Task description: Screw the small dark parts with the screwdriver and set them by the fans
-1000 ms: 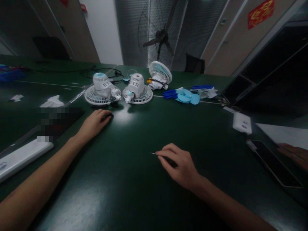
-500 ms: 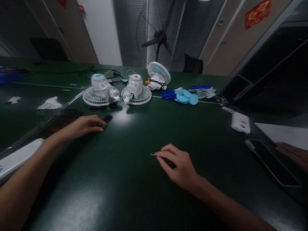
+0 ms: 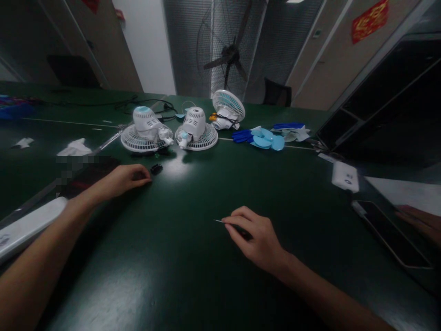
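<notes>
My left hand rests low over the green table, its thumb and fingertips pinched together. Whatever may be between them is too small or hidden to make out. Just beyond those fingertips lies a small black object. Nearer to me, my right hand is closed around a slim screwdriver; its thin metal shaft points left, and the dark handle is mostly covered by the palm. Behind the left hand, two white fan heads lie on their grilles.
A third small fan leans at the back. Beside it are light-blue fan blades and blue gloves. To the right lie a white box-like device, a phone and another person's hand. A white long case is at left.
The thumb and fingers of my left hand have closed together, and a greenish speck by them no longer shows. My right hand with the screwdriver has stayed almost still.
</notes>
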{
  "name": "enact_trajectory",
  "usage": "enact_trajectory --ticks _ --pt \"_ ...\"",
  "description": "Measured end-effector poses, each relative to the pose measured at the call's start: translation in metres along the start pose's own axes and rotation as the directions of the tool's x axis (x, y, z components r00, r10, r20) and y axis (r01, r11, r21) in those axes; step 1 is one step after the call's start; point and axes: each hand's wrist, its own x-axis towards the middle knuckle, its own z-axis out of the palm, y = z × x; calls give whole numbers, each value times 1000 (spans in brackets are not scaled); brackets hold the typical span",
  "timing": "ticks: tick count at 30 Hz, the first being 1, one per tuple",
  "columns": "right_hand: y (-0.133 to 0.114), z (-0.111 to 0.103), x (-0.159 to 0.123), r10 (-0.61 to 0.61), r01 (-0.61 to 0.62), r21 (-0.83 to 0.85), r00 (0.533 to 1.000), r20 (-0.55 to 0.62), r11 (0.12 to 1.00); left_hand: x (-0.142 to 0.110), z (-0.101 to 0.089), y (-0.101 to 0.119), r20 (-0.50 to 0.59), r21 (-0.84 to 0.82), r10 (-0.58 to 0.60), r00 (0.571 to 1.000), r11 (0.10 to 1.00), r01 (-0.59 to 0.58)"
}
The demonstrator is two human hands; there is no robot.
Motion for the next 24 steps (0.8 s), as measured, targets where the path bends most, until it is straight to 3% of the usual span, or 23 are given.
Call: enact_trajectory --ticks 4,7,9,12,17,24 --pt "0 0 0 -4 4 -16 1000 -3 1000 -1 2 0 -154 -63 -33 988 998 23" --pt "0 1 -1 -2 2 1 1000 -3 1000 0 12 7 -359 -149 -86 929 988 34" --pt "0 1 -1 0 0 7 1000 -2 1000 2 20 15 -439 -214 -124 890 976 30" --pt "1 1 -1 -1 1 8 1000 10 1000 6 33 29 -503 -222 -133 854 975 21" --pt "0 2 0 3 -3 3 1000 12 1000 16 45 38 -606 -70 -67 793 997 31" --pt "1 2 -1 3 -2 -10 1000 19 1000 21 47 28 -576 81 -48 816 990 116"
